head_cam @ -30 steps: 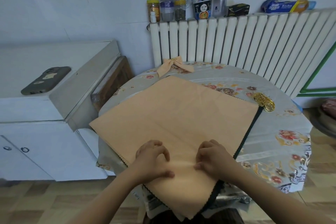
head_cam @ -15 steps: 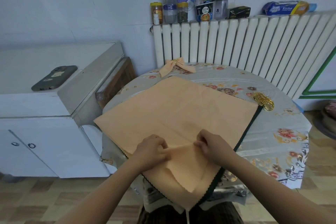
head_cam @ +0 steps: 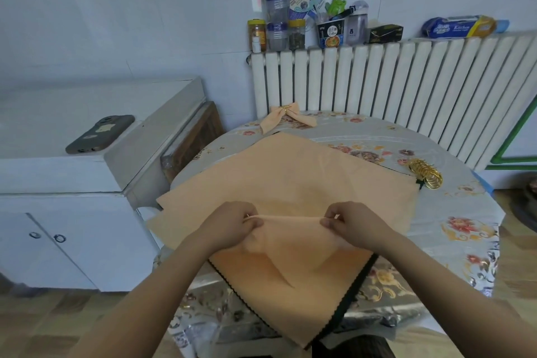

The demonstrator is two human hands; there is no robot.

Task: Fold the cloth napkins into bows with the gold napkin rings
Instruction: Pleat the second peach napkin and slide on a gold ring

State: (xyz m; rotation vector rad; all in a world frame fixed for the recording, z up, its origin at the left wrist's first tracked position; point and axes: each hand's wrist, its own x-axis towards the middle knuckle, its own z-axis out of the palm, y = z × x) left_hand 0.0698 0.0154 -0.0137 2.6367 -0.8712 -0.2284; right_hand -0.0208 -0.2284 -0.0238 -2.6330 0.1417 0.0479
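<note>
1 bow made, a second napkin only just begun

The round surface [head_cam: 465,212] carries a spread stack of peach napkins [head_cam: 290,177] over a dark one; the top napkin [head_cam: 290,253] is raised at its near part, the left hand [head_cam: 232,224] and right hand [head_cam: 353,222] each pinching its lifted fold, stretched between them; 1 finished bow [head_cam: 286,118] lies at the far edge; the gold napkin rings [head_cam: 425,174] sit piled at the right, just beside the stack; folding and ringing remain.
</note>
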